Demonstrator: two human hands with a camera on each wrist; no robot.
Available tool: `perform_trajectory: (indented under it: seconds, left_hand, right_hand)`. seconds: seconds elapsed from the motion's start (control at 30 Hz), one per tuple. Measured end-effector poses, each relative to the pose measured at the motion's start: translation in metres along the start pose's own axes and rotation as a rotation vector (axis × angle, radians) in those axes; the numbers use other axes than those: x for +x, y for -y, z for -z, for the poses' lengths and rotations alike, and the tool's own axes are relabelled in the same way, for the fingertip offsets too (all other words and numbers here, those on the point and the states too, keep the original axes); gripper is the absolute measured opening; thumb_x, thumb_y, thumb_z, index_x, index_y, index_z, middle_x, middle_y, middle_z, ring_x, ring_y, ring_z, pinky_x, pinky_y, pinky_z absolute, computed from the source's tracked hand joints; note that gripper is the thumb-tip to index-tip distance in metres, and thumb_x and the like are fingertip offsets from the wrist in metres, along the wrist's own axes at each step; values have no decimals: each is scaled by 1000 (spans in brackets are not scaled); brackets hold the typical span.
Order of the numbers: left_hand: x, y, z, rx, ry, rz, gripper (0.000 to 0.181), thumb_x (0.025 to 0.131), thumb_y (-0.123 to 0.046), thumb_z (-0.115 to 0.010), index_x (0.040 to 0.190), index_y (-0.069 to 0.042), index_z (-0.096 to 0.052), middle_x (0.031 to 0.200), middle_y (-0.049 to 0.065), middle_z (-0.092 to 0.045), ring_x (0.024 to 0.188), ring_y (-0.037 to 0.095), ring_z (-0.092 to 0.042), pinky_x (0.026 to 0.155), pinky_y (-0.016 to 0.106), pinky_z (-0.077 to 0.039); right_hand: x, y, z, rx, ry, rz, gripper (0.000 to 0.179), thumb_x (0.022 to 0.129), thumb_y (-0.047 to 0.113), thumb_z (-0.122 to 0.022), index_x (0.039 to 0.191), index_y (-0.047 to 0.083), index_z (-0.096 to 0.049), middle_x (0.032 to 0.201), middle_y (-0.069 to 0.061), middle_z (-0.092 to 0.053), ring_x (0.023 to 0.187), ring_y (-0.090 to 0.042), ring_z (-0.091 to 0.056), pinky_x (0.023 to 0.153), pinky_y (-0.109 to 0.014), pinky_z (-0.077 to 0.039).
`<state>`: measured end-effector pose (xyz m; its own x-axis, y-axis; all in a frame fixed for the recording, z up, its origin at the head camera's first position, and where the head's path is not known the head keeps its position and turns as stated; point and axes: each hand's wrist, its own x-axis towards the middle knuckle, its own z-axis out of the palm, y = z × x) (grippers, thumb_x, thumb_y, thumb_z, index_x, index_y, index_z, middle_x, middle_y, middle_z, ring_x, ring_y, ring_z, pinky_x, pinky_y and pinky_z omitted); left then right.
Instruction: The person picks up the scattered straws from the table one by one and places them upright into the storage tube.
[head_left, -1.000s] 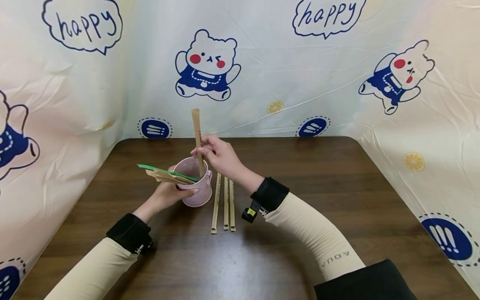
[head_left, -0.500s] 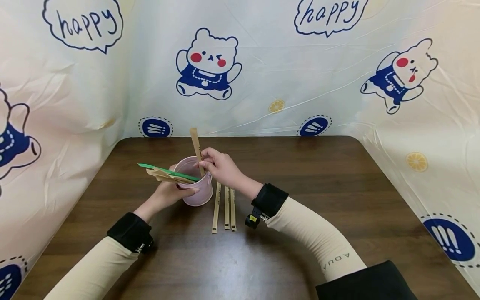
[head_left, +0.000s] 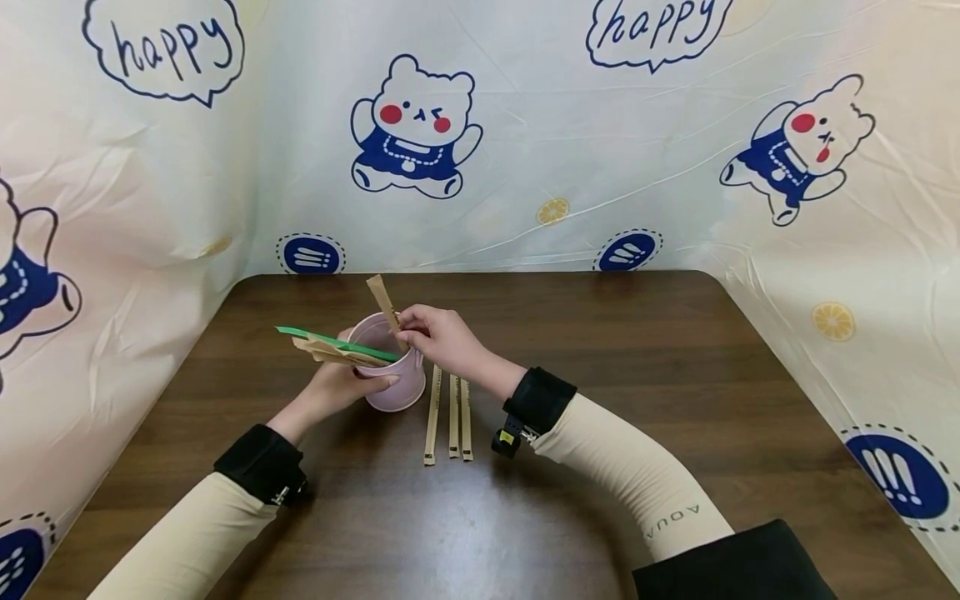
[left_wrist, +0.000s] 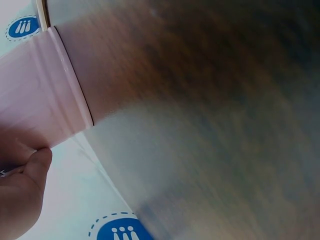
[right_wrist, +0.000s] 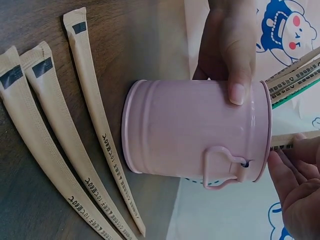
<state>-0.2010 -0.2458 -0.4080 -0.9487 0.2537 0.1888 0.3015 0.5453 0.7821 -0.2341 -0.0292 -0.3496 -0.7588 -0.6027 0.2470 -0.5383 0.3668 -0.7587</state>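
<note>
My left hand [head_left: 337, 392] grips a pink metal bucket [head_left: 396, 392] by its side, the thumb lying near the rim in the right wrist view. Several paper-wrapped straws [right_wrist: 295, 75] and one green straw [head_left: 352, 346] lean out over the bucket's left rim. With thumb and fingers, my right hand [head_left: 442, 337] pinches another paper-wrapped straw [head_left: 381, 296], whose lower end is inside the bucket and whose top tilts left. A small handle loop [right_wrist: 220, 167] hangs from the bucket's side. The left wrist view shows the bucket wall [left_wrist: 45, 90] and part of the left hand [left_wrist: 25, 195].
Three more wrapped straws [head_left: 453, 425] lie side by side on the brown wooden table [head_left: 600, 358], just right of the bucket. A pale printed cloth [head_left: 525, 167] hangs behind the table and along its sides.
My right hand has moved down toward the bucket's rim, lowering the pinched straw deeper into it. The straw's top now leans further left. My left hand and the bucket stay nearly in place.
</note>
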Motion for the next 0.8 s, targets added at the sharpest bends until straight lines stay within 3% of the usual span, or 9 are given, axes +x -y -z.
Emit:
perform_trajectory:
  seconds: [0.2, 0.4, 0.57, 0.8]
  left_hand:
    - [0, 0, 2, 13, 17, 28, 76, 87, -7, -79, 147, 10, -37, 146, 36, -38, 130, 45, -49, 111, 61, -39]
    - [2, 0, 3, 19, 11, 29, 75, 87, -8, -79, 146, 11, -37, 146, 35, -39, 130, 46, -49, 113, 65, -37]
    - [2, 0, 3, 25, 5, 36, 75, 87, -8, -80, 146, 11, -38, 146, 33, -42, 132, 46, -48, 115, 65, -35]
    - [2, -1, 3, 33, 4, 17, 70, 87, -9, -80, 143, 11, -42, 144, 33, -43, 130, 44, -49, 113, 64, -37]
  right_hand:
    - [0, 1, 4, 66, 12, -3, 40, 97, 13, -70, 133, -1, -62, 126, -17, -73, 117, -26, -71, 95, -26, -57]
    - [2, 6, 21, 72, -118, -14, 34, 99, 21, -68, 128, 3, -66, 122, -13, -74, 111, -24, -72, 92, -26, -58]
    - [4, 6, 40, 77, -215, -75, 35, 101, 27, -65, 128, 4, -66, 122, -13, -75, 113, -25, -71, 95, -34, -57]
    - [3, -9, 52, 55, -235, -211, 37, 100, 25, -67, 131, 5, -64, 125, -13, -74, 117, -27, -68, 99, -39, -55]
